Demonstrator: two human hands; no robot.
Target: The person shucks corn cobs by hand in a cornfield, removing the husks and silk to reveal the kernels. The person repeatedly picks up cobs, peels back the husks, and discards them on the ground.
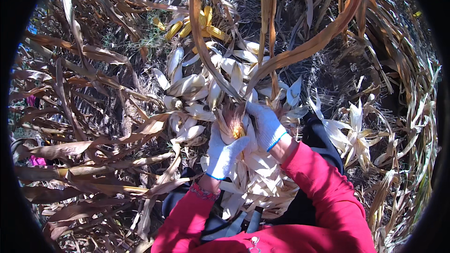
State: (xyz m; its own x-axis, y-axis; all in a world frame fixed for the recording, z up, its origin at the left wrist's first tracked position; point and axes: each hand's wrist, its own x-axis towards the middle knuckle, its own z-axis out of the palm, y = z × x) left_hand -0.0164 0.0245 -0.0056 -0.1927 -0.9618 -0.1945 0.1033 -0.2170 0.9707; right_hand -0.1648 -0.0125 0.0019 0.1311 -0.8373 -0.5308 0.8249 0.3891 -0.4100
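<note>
Between my two gloved hands is an ear of corn [237, 130], its husk partly peeled so that orange-yellow kernels show. My left hand [223, 152], in a white knit glove with a blue cuff, is closed around the lower left side of the ear. On the other side, my right hand [266, 124] wears a matching glove and is closed at the husk near the ear's tip; its fingertips are mostly hidden. Stripped pale husks [262, 178] lie heaped below my hands, between my legs.
Unpeeled ears in pale husks [187, 85] lie piled ahead of my hands. Beyond them sits a small heap of bare yellow ears [185, 29]. Dry corn stalks [108, 164] crowd the left, and a long brown leaf [323, 40] arches overhead. Opened husks [355, 133] lie at right.
</note>
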